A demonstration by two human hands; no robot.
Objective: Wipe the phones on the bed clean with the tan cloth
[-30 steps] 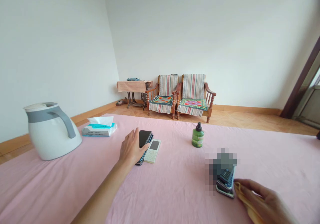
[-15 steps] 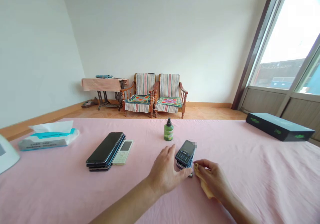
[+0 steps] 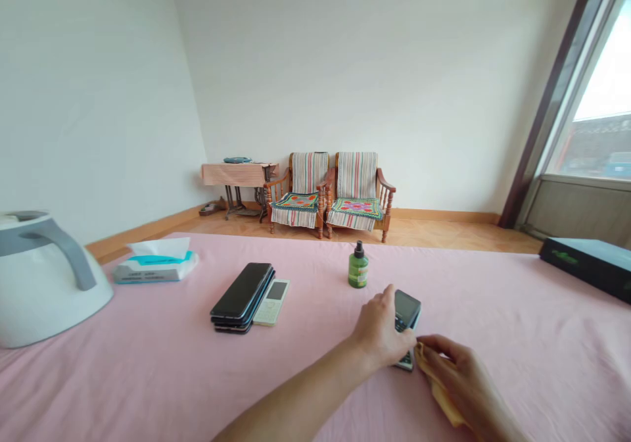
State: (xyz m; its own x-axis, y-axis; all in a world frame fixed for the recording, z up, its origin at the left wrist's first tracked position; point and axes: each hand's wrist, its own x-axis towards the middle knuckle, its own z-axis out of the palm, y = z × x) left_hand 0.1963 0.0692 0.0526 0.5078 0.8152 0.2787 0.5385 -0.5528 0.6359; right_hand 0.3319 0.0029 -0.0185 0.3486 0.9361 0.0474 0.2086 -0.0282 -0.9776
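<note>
A small stack of keypad phones lies on the pink cloth, partly hidden by my left hand. That hand grips the stack's sides, thumb at the near right and fingers at the left. Just right of the phones, my right hand is closed on a yellow cloth. Beyond the phones stands a green spray bottle with a black top. Farther left, several dark smartphones are stacked, and a white keypad phone rests against their right side.
A white and grey kettle stands at the far left, near a tissue pack. A black box lies at the right edge. Two wooden chairs and a covered sewing table are beyond the bed-like surface.
The view has turned left, bringing the kettle into sight. My left hand has closed in on the phone stack and now covers part of it. My right hand still holds the cloth beside it.
</note>
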